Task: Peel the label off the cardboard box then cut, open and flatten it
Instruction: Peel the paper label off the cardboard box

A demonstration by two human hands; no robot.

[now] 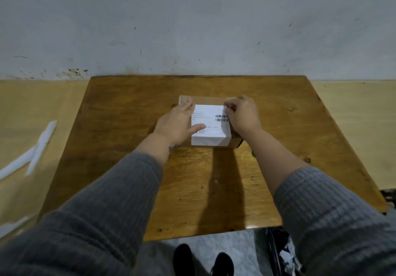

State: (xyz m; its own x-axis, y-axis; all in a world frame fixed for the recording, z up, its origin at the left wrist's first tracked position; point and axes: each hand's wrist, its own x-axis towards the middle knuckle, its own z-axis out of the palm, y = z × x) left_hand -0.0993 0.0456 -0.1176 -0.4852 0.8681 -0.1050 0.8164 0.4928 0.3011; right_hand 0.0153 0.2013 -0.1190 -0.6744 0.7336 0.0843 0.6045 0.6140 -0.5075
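Observation:
A small brown cardboard box sits on the wooden table, slightly beyond its middle. A white shipping label with barcodes covers most of the box's top and folds down over its near side. My left hand lies flat on the box's left part, fingers spread, thumb pressing on the label. My right hand is at the label's far right corner, its fingertips curled and pinched on the label's edge. Whether the corner has lifted is hidden by the fingers.
A pale wall rises just behind the table. White paper strips lie on the tan floor to the left. A dark bag with white scraps is by the table's near right corner. My black shoes show under the near edge.

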